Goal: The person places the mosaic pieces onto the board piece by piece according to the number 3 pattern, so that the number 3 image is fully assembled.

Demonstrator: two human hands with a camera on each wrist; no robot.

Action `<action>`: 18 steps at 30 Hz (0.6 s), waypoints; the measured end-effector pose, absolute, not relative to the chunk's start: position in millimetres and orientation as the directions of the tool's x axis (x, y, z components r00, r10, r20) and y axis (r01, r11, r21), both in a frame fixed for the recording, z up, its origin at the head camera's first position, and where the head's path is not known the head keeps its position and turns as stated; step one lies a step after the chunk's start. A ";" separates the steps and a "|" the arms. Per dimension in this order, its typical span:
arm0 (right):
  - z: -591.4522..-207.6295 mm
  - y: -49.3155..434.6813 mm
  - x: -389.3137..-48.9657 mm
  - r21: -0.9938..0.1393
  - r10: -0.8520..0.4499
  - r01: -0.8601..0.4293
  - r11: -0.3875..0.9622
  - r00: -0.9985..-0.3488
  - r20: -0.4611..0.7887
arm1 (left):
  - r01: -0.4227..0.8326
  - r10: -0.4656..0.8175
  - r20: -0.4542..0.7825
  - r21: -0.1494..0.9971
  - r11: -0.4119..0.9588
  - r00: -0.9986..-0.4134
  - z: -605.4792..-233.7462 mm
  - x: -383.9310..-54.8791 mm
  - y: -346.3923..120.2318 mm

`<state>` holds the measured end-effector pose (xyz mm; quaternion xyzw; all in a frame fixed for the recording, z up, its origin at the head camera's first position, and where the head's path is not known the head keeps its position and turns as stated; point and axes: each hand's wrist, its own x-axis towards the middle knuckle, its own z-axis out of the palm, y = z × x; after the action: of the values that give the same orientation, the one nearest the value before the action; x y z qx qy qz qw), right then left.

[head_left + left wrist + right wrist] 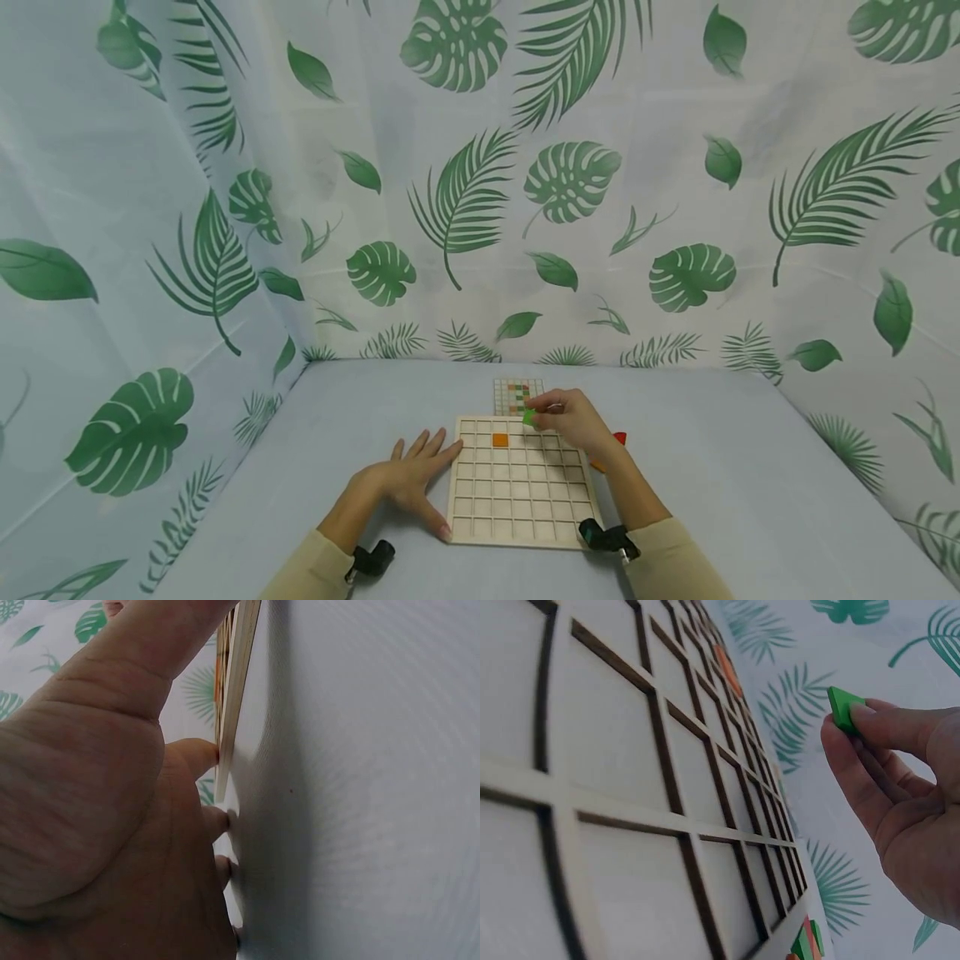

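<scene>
A wooden grid board [523, 507] lies flat on the table, with one orange tile [500, 440] in a cell of its upper part. My left hand [408, 479] rests at the board's left edge, fingers spread and straight, thumb by the lower left corner. Over the board's far right part, my right hand [573, 419] pinches a green square tile [843, 709] between thumb and index finger. The right wrist view shows that tile held up off the board. Just beyond the far edge lies a pattern card [506, 396] printed with coloured squares, partly hidden by the right hand.
Right of the board, partly behind the right forearm, are a red piece [620, 437] and an orange piece [597, 467]. Green pieces [802, 945] also show there in the right wrist view. A leaf-patterned cloth [480, 208] stands behind the grey-white table [750, 467].
</scene>
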<state>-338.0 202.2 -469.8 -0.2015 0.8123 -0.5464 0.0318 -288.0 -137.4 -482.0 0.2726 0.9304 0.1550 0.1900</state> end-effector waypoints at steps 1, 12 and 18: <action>-471.2 200.7 -337.7 -0.900 -0.362 -0.291 0.325 -0.917 0.166 | 0.450 0.568 -0.268 0.392 0.802 -0.779 -482.4 -288.0 -137.3; -478.7 186.0 -333.0 -0.857 -0.393 -0.337 0.389 -0.902 0.177 | 0.435 0.553 -0.284 0.386 0.813 -0.783 -480.9 -288.3 -135.3; -483.4 180.4 -332.5 -0.819 -0.372 -0.349 0.456 -0.910 0.181 | 0.443 0.561 -0.277 0.389 0.808 -0.780 -482.2 -288.4 -136.3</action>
<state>-332.5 180.4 -483.4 -0.2114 0.8531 -0.4768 0.0120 -288.4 -136.3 -482.2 0.2696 0.9309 0.1532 0.1931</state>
